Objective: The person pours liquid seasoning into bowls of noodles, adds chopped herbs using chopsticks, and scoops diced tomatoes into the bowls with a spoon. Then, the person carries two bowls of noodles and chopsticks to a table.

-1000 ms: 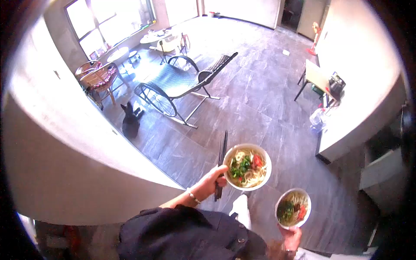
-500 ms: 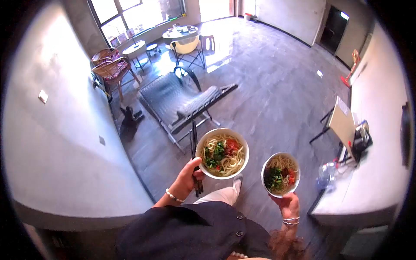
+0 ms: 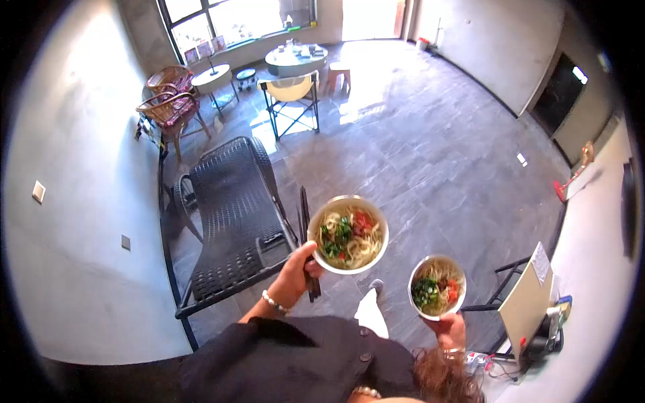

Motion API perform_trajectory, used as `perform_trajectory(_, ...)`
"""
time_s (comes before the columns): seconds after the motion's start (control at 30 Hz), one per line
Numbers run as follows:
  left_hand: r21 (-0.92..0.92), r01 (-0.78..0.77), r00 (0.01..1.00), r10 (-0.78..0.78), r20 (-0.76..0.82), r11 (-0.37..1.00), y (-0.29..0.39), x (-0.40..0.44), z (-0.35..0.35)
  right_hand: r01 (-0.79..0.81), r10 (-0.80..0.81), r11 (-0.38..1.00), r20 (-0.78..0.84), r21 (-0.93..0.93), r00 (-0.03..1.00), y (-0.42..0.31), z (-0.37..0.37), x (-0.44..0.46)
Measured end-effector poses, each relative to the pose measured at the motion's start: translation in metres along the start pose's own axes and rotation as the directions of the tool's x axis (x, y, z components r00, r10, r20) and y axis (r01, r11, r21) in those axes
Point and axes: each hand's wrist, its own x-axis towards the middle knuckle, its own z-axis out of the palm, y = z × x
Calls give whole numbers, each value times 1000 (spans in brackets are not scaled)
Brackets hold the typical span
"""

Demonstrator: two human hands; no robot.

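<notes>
My left hand (image 3: 295, 274) grips a white bowl of noodles (image 3: 348, 235) by its left side, the thumb at the rim. Dark chopsticks (image 3: 304, 218) stick out beside that bowl, held in the same hand. A second, smaller-looking bowl of noodles (image 3: 437, 287) rests on my right hand (image 3: 449, 328), whose fingers are round its lower edge. Both bowls show chopped greens and red pieces on top and sit roughly level.
A black woven lounge chair (image 3: 235, 215) stands close on the left. Beyond it are wicker chairs (image 3: 169, 101), a cream folding chair (image 3: 290, 90) and a round table (image 3: 295, 60). At the right stands a small table (image 3: 526, 295) with a cable and bottles near the wall.
Both bowls stay in my hands. The view has moved forward into the room; the lounge chair now appears larger and at the left, and the small table at the right is nearer.
</notes>
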Motion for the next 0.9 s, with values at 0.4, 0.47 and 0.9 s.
perform_trajectory(0.4,-67,-123,968,105,-229,990,-18,-155,-2,-12,20,999,161,-51,987,0,35,-79)
perform_trajectory(0.47,-112,-129,976,106,-190,985,-24,-171,-14,-32,38,999,184,-35,982,6,35,-94)
perform_trajectory(0.9,-126,-107,968,75,-238,986,-8,-186,25,1,8,999,180,-51,984,-15,70,-158)
